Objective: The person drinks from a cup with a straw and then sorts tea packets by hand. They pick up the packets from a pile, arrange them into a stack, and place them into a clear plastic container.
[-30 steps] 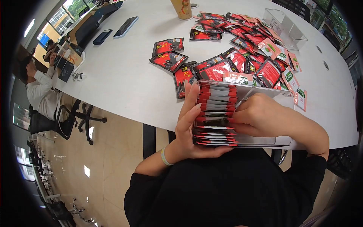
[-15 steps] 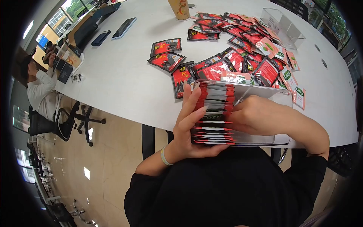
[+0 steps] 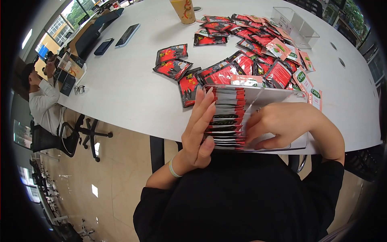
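Note:
A clear plastic box point(image 3: 278, 90) lies close to my body at the table's edge, a row of red, black and white sachets point(image 3: 227, 117) packed on edge in its left end. My left hand point(image 3: 196, 131) rests against that left end, fingers straight and the thumb pointing up along the side. Inside the box, my right hand point(image 3: 278, 123) has bent, parted fingers whose tips touch the right side of the sachet row. Part of the box floor is hidden under this hand.
Beyond the box spreads a pile of loose red and pink sachets point(image 3: 262, 44). A paper cup point(image 3: 183, 11), another clear box point(image 3: 296, 28), a phone point(image 3: 127, 35), a dark blue case point(image 3: 104, 47) and glasses point(image 3: 80, 90) are on the table. A seated person point(image 3: 42, 99) is at left.
My left thumb has come away from the box's near side and now points up. My right hand has spread its fingers more, and its thumb shows. The view has shifted slightly.

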